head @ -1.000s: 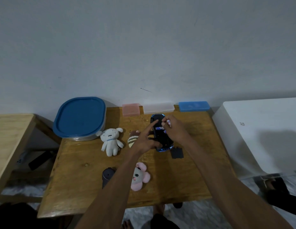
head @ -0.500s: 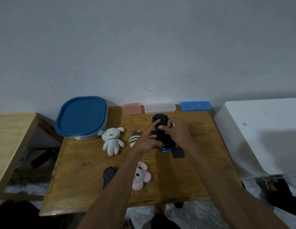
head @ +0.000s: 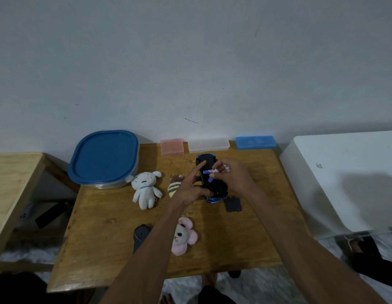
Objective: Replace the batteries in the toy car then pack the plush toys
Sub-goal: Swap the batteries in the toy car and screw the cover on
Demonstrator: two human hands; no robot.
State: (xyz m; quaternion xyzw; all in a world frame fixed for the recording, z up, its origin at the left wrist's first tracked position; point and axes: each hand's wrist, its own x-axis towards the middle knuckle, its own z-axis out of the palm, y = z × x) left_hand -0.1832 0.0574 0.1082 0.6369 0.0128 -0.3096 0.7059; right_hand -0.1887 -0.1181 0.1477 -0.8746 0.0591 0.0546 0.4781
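- Nearest us, on the wooden table (head: 103, 238), we count three soft plush toys: pink (head: 183, 238), white (head: 145, 188), striped (head: 175, 185)
- Our left hand (head: 190, 189) steadies the glossy upturned toy car (head: 212, 183), forefinger out; our right hand (head: 234, 176) pinches small cylindrical batteries (head: 212, 171)
- Beyond, three flat plastic boxes

On the wooden bench (head: 98, 242), the left hand (head: 188, 189) steadies the upturned blue-and-black toy car (head: 212, 189); the right hand (head: 232, 175) pinches small batteries (head: 210, 171) above it.
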